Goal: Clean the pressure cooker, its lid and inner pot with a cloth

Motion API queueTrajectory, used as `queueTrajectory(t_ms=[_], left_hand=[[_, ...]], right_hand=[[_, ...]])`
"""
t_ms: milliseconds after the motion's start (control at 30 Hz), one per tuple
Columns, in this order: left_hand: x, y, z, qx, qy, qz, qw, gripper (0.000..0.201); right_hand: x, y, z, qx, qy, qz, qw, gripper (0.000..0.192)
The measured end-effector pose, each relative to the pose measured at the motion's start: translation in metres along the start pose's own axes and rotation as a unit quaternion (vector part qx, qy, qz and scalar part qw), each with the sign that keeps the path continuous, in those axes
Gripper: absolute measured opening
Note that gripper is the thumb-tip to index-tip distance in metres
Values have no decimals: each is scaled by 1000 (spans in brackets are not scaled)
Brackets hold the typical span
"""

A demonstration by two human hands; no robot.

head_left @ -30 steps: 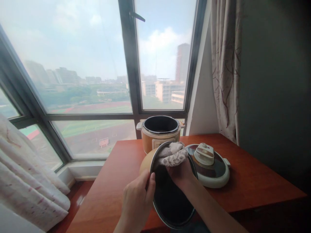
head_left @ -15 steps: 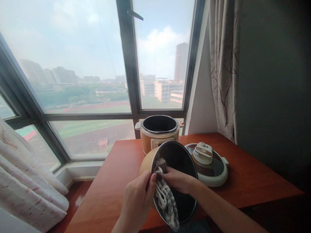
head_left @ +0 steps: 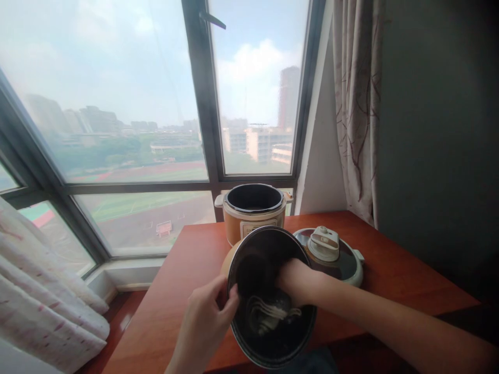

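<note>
The pot was tipped toward the camera at the near edge of the tabletop, its dark inside facing up and its tan outer wall showing at the left. The left hand was closed on the pot's left rim, thumb over the lip and fingers curled behind. The right hand reached down inside the pot; its fingers were lost in the dark, so how far they were closed I could not tell, though a patterned cloth lay just below it against the inner wall, apparently under the hand.

Just beyond the pot on the right lay the lid, flat on the tabletop with its knob up. Farther off, by the window, stood the cooker, open. A curtain hung at the right.

The pot seemed to be steadied by the one-sided rim grip alone and overhung the near edge; a hard push from the cloth hand could probably twist it out of that grip and off the tabletop, or knock it back against the lid.
</note>
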State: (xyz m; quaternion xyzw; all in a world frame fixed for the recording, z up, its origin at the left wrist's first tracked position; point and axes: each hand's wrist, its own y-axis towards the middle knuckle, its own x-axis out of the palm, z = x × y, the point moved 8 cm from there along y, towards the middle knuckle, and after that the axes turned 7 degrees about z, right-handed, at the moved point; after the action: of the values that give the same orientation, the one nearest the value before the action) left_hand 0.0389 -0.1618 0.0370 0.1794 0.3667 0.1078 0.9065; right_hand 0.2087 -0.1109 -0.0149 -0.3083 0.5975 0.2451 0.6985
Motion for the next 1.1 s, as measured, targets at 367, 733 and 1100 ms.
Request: queueTrajectory(t_ms=[367, 733, 1100], left_hand=[[4, 1, -27, -79, -168, -9, 983, 38], [6, -12, -37, -183, -270, -54, 944, 46], [29, -25, -67, -287, -327, -16, 900, 48]], right_hand=[[-11, 19, -66, -193, 57, 128, 971, 35], [-23, 67, -42, 2, 5, 156, 988, 26], [19, 54, -22, -12, -35, 55, 998, 21]])
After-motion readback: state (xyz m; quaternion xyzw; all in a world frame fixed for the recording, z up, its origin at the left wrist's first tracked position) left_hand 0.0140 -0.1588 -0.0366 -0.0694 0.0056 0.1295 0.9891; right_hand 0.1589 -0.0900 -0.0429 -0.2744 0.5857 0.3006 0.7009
